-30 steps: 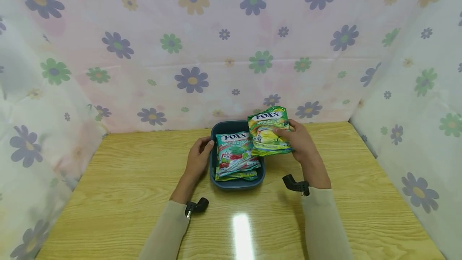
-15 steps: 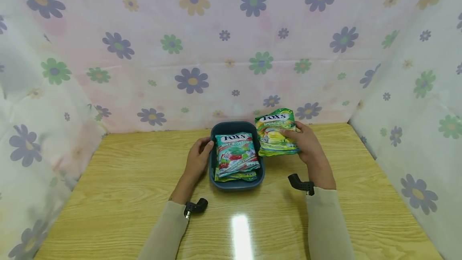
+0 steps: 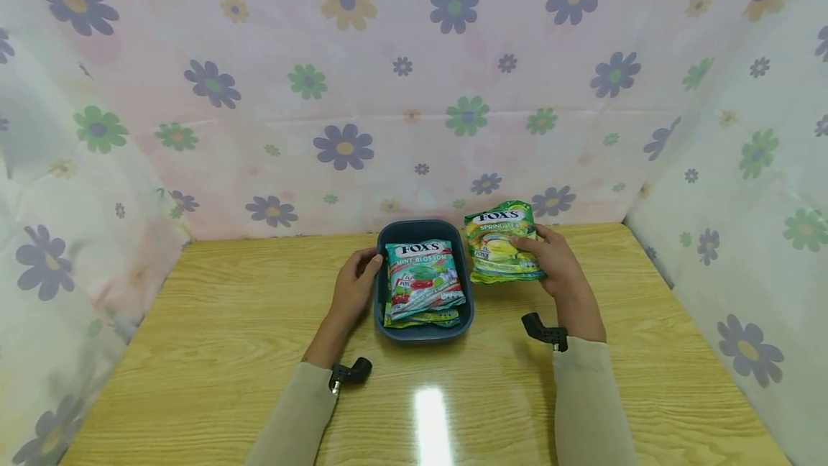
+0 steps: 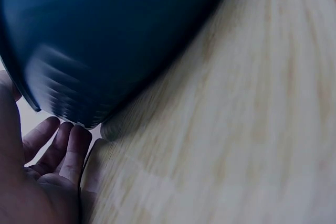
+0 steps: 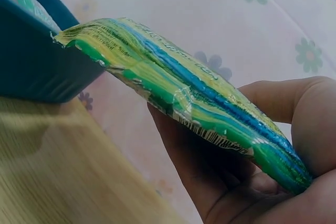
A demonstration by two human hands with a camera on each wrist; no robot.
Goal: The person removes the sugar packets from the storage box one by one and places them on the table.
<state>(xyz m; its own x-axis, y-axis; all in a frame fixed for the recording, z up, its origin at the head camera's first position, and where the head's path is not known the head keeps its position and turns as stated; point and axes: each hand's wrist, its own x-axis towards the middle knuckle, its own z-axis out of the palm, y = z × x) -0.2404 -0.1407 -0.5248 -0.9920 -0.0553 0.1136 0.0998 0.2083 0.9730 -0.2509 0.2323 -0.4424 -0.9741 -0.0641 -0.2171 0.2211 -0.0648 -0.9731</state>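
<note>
My right hand [image 3: 558,257] grips a green and yellow FOX'S Spring Tea candy bag [image 3: 501,254] by its right side, thumb across the front. The bag is off the table, just right of the dark blue plastic bin [image 3: 423,336]. In the right wrist view, the candy bag [image 5: 194,87] appears edge-on, between thumb and fingers. My left hand [image 3: 356,281] rests against the bin's left side, thumb at the rim. In the left wrist view, loosely bent fingers [image 4: 73,156] touch the bin's outer wall. Inside lies a teal and red FOX'S Mint Blossom candy bag [image 3: 423,275].
Under the Mint Blossom bag, part of a yellow-green bag [image 3: 433,318] shows. The bin stands near the back edge of the wood-grain table [image 3: 246,351]. A flower-print cloth [image 3: 388,85] hangs behind and at both sides. Each wrist carries a black camera mount.
My right hand has carried the Spring Tea bag rightward and slightly down, from over the bin's right rim to beside the bin. My left hand has stayed at the bin.
</note>
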